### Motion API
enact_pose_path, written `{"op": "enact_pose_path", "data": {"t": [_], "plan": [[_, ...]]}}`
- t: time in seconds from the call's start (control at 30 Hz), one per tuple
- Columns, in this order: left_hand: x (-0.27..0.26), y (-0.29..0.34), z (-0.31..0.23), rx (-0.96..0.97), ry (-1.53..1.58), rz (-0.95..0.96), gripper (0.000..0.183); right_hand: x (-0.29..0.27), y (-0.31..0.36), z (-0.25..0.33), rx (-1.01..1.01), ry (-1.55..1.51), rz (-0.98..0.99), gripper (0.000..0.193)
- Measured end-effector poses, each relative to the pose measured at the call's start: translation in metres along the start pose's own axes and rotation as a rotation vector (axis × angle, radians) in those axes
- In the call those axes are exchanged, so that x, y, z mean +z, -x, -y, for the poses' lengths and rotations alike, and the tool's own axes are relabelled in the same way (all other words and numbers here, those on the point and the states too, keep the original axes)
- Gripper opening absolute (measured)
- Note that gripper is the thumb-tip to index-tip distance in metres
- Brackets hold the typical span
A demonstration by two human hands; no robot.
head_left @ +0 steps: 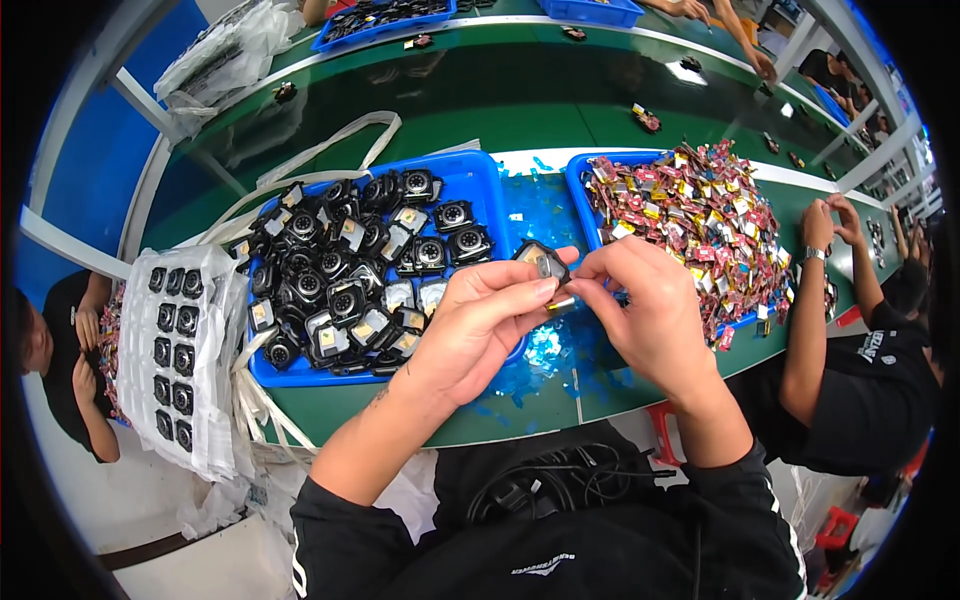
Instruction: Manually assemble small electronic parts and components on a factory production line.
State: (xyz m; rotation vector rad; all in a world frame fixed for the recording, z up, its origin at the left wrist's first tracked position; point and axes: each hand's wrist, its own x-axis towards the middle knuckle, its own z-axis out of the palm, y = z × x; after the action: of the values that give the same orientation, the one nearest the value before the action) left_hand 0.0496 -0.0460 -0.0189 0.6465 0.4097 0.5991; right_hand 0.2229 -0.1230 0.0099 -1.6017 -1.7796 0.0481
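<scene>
In front of my chest, between two blue trays, my left hand [478,318] grips a small black smartwatch case [540,262] with thumb and fingers. My right hand [650,300] is closed in a pinch at the case's near right side. A small yellowish bit shows under its fingertips; what they hold is mostly hidden. To the left, a blue tray [497,200] carries a heap of similar black watch cases [330,265], some face down with round sensor backs showing. On the right, another blue tray [577,190] is piled high with small red, white and yellow parts [690,215].
Blue film scraps [545,365] litter the green table between the trays. A white moulded sheet [210,340] with rows of watch cases stands at the left, beside loose white straps [265,400]. Beyond runs a green conveyor [480,110] with scattered parts. Co-workers sit on both sides.
</scene>
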Motion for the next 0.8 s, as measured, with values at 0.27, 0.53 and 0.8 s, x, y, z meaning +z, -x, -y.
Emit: {"op": "enact_pose_path", "data": {"t": [0.27, 0.53, 0.8], "plan": [[-0.003, -0.003, 0.004, 0.187, -0.316, -0.038, 0.010, -0.021, -0.005, 0.009, 0.010, 0.109, -0.003, 0.023], [-0.002, 0.002, 0.006, 0.116, -0.400, 0.084, 0.014, -0.011, -0.002, 0.002, 0.089, -0.624, 0.155, 0.016], [-0.002, -0.001, 0.006, 0.279, -0.516, -0.008, 0.045, -0.025, 0.016, -0.004, 0.431, -0.905, -0.101, 0.015]]}}
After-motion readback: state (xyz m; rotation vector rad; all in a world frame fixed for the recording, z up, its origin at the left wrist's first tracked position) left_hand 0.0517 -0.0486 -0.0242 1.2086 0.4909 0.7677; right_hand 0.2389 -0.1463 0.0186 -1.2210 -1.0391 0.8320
